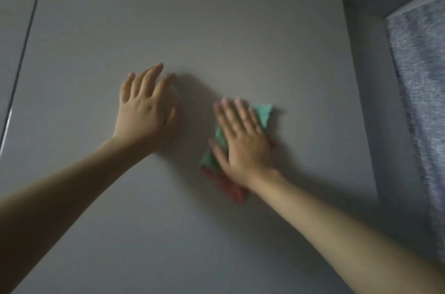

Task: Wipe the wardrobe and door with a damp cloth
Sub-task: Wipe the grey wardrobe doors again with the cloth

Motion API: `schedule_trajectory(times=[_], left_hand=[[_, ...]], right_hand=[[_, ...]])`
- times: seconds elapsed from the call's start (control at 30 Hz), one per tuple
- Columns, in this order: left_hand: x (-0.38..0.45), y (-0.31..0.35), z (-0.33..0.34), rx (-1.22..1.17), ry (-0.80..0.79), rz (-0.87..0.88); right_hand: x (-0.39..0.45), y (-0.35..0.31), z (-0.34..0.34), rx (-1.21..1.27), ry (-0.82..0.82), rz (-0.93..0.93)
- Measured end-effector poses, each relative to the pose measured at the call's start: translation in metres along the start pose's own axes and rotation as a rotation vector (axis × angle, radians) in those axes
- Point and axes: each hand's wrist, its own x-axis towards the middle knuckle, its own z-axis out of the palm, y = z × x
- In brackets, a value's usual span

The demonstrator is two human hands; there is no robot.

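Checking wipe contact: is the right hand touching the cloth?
Touching. Head view shows the right hand pressed flat over the cloth against the grey panel.

We have both arms raised and extended forward, forearms bare. Our left hand [147,103] lies flat, fingers straight and slightly spread. Our right hand [240,134] is also flat, palm down, fingers straight, thumb out.

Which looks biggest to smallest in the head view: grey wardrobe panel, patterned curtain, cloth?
1. grey wardrobe panel, fills most of the view.
2. patterned curtain, cut off by the frame edge.
3. cloth, mostly hidden under the right hand, so its true size is unsure.
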Motion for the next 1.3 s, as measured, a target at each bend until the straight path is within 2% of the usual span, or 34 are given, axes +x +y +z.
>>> schedule_trajectory(times=[0.07, 0.13, 0.17, 0.27, 0.3, 0.33, 0.37, 0.47, 0.53, 0.6, 0.63, 0.67, 0.73, 0.8, 0.83, 0.9, 1.0, 1.07, 1.13, 1.2, 1.3], left_hand=[[-0.003, -0.011, -0.009, 0.021, 0.003, -0.011], [-0.008, -0.026, -0.020, 0.038, 0.007, -0.025], [-0.012, -0.036, -0.025, 0.045, 0.012, -0.031], [-0.025, -0.066, -0.039, 0.072, 0.020, -0.070], [-0.029, -0.076, -0.041, 0.072, 0.018, -0.091], [-0.032, -0.089, -0.044, 0.067, 0.015, -0.111], [-0.036, -0.099, -0.045, 0.064, 0.006, -0.123], [-0.047, -0.120, -0.044, 0.084, -0.017, -0.080], [-0.053, -0.126, -0.047, 0.078, -0.047, -0.037], [-0.054, -0.131, -0.053, 0.060, -0.043, -0.033], [-0.055, -0.137, -0.060, 0.055, -0.045, -0.052], [-0.056, -0.144, -0.066, 0.053, -0.049, -0.076], [-0.061, -0.160, -0.077, 0.054, -0.059, -0.131], [-0.071, -0.181, -0.084, 0.078, -0.061, -0.166], [-0.076, -0.188, -0.085, 0.084, -0.060, -0.183], [-0.087, -0.212, -0.091, 0.087, -0.057, -0.239], [-0.097, -0.231, -0.097, 0.094, -0.079, -0.246], [-0.098, -0.234, -0.099, 0.086, -0.101, -0.213], [-0.096, -0.232, -0.104, 0.041, -0.105, -0.219], [-0.095, -0.233, -0.112, -0.018, -0.107, -0.225], [-0.099, -0.247, -0.126, -0.032, -0.091, -0.283]], right_hand=[[-0.021, 0.001, -0.006, -0.017, -0.118, -0.276], [-0.006, 0.024, -0.009, -0.038, -0.133, -0.321], [0.010, 0.033, -0.009, -0.044, -0.106, -0.233], [0.073, 0.038, -0.006, -0.045, -0.018, 0.308], [0.088, 0.024, -0.002, -0.039, 0.001, 0.424], [0.097, -0.002, 0.002, -0.017, 0.013, 0.449], [0.094, -0.030, 0.009, 0.005, 0.032, 0.385], [0.039, -0.112, 0.018, 0.054, -0.004, -0.080], [0.010, -0.125, 0.012, 0.050, -0.109, -0.296], [0.017, -0.102, 0.008, 0.032, -0.145, -0.405], [0.028, -0.091, 0.009, 0.010, -0.114, -0.375], [0.042, -0.079, 0.009, -0.007, -0.083, -0.265], [0.073, -0.068, 0.010, -0.017, -0.026, 0.096], [0.101, -0.093, 0.016, -0.007, 0.012, 0.386], [0.107, -0.112, 0.017, 0.007, 0.020, 0.424], [0.101, -0.170, 0.027, 0.035, 0.043, 0.288], [0.043, -0.239, 0.032, 0.082, -0.039, -0.147], [0.015, -0.249, 0.027, 0.086, -0.144, -0.396], [0.026, -0.234, 0.024, 0.090, -0.185, -0.522], [0.060, -0.214, 0.023, 0.065, -0.147, -0.365], [0.136, -0.197, 0.021, 0.034, -0.107, 0.133]])
